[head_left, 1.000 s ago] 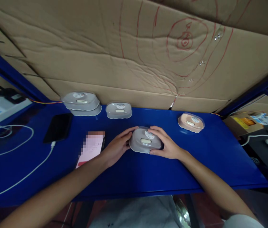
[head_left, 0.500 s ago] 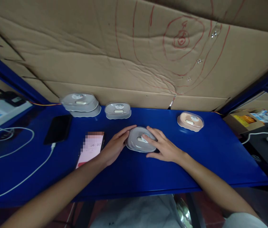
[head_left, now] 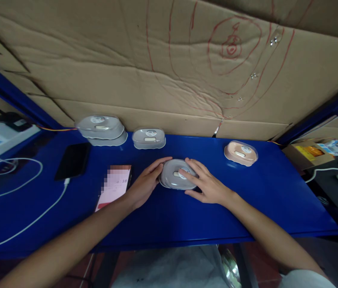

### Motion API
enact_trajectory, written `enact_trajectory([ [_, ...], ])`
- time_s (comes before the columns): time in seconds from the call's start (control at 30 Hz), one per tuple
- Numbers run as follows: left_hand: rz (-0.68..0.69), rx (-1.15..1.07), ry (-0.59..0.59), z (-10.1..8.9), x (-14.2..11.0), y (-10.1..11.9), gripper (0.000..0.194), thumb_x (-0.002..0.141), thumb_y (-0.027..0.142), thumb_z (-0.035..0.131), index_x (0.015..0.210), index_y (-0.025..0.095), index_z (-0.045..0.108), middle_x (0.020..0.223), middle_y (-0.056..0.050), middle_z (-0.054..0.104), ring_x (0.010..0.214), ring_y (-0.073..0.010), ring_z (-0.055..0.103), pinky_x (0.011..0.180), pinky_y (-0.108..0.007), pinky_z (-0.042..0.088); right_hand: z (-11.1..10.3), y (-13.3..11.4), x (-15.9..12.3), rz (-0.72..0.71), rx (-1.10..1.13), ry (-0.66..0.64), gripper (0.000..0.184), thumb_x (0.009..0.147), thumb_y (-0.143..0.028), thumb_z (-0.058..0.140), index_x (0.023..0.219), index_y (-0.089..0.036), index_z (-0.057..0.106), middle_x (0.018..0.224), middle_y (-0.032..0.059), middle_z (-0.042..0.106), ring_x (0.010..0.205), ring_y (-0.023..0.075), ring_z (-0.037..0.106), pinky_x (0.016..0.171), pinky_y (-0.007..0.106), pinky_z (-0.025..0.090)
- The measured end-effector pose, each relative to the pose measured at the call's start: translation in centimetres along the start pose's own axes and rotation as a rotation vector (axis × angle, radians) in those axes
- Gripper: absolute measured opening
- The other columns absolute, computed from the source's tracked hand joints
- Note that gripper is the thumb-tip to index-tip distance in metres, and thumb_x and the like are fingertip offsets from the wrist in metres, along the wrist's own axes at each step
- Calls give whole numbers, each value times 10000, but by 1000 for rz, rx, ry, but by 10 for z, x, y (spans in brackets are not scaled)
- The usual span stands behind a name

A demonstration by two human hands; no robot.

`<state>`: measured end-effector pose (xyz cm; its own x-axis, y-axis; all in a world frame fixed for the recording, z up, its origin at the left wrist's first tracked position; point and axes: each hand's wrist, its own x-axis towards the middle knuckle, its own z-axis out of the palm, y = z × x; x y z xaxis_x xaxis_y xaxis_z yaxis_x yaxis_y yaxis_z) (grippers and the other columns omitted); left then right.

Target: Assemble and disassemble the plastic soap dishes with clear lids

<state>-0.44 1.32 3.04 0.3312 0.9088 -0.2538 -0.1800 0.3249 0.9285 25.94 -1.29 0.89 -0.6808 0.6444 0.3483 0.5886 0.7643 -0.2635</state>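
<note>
Between my hands is a grey oval lidded box (head_left: 173, 183) with a clear domed lid, a pale tab and a round white label on top. My left hand (head_left: 148, 181) grips its left end, the thumb lying along the near side and the fingers partly hidden behind it. From the right, my right hand (head_left: 207, 184) holds the other end, with one finger across the lid by the label and the thumb at the near edge. The box appears level, just above or on the blue table (head_left: 169, 224); I cannot tell which.
Two stacked grey boxes (head_left: 101, 130), a single grey box (head_left: 149, 140) and a pink box (head_left: 241, 154) stand along the back by the cardboard wall (head_left: 97, 60). Left lie a black phone (head_left: 73, 161) on a white cable and a lit phone (head_left: 115, 186) showing a timer.
My hands keep the same hold on the grey box, with hardly any movement. The timer on the lit phone has advanced, and the view has shifted slightly.
</note>
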Motion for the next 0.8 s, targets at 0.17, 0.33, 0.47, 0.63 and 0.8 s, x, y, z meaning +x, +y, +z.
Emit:
enact_trajectory([
  [0.17,55,81,-61,-1,-1,2,443,934,545,724,1294,288,750,1318,-62,713,1197,-276,595,955,-338,472,-1,-2,-2,-65,-51,37,762,1007,-371,637,1669,-311,265,1727,164,229,1601,387,249,1227,644,374],
  [0.33,23,44,-47,2,-1,-3,430,925,541,735,1269,284,762,1283,-66,732,1155,-274,610,909,-330,481,2,-3,-1,-23,78,87,744,938,-349,697,1609,-285,382,1685,167,300,1572,378,305,1218,614,399],
  [0.47,32,-5,-15,2,1,-5,406,916,524,752,1242,283,769,1302,-54,730,1206,-274,598,961,-329,464,3,0,0,60,137,40,787,954,-411,693,1633,-245,330,1694,194,256,1593,356,271,1221,579,412],
  [0.63,59,43,-25,-1,1,-2,402,939,522,722,1253,276,775,1338,-68,717,1231,-288,590,967,-339,458,1,-2,0,-12,17,-3,768,995,-415,664,1656,-289,293,1698,184,249,1600,379,253,1223,620,395],
  [0.8,85,95,-58,-1,0,-4,413,954,537,697,1272,283,766,1324,-77,714,1170,-292,616,898,-341,491,0,-7,-2,29,91,32,741,942,-329,700,1607,-304,373,1677,172,272,1576,401,279,1199,642,405],
])
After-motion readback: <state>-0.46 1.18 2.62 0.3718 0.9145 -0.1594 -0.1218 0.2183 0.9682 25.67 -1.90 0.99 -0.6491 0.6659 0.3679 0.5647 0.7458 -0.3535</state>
